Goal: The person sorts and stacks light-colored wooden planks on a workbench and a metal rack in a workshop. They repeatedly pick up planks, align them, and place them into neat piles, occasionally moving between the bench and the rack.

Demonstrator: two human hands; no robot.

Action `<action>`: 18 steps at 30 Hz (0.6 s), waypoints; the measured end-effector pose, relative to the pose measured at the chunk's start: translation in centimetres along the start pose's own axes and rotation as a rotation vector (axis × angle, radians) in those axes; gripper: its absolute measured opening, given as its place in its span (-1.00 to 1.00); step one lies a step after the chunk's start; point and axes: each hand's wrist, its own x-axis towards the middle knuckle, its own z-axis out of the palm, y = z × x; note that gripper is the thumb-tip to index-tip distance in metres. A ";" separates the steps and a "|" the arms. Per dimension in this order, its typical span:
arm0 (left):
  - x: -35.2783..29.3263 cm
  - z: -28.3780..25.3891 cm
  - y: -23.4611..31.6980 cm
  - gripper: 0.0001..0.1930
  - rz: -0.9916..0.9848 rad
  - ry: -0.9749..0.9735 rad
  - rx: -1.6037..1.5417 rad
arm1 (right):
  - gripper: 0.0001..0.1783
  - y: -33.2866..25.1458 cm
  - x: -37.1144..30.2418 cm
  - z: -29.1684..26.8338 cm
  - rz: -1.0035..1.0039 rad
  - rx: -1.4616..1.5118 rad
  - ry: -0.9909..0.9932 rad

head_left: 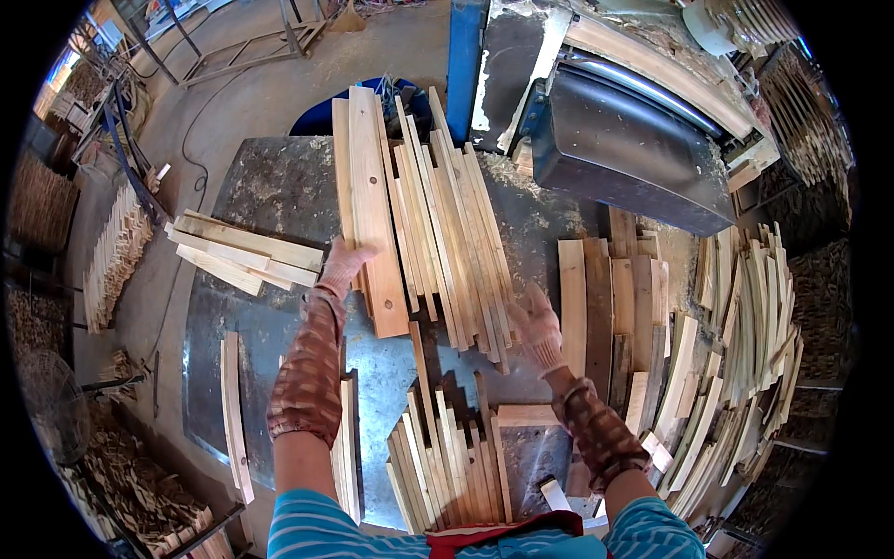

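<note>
A loose bundle of long wooden strips (445, 214) lies across the metal table in front of me, with a wider knotted board (373, 200) along its left side. My left hand (345, 265), in a pale work glove, grips the left edge of that board, thumb over its face. Beside the bundle's right edge is my right hand (537, 326), gloved too, fingers apart and nothing enclosed in them. Whether its fingertips touch the outer strip I cannot tell. Closer to my body sits a second group of narrow strips (456, 461).
A black and blue machine (633, 135) stands at the far right of the metal table (279, 186). Short boards (244, 252) overhang the left edge. More boards (596, 307) and a pile of strips (754, 317) lie at the right. Behind the table is a blue bin (317, 114).
</note>
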 end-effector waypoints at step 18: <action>-2.7 1.3 3.7 -0.21 -0.120 -0.110 -0.325 | 0.13 -5.1 1.7 3.4 0.219 -0.748 -0.077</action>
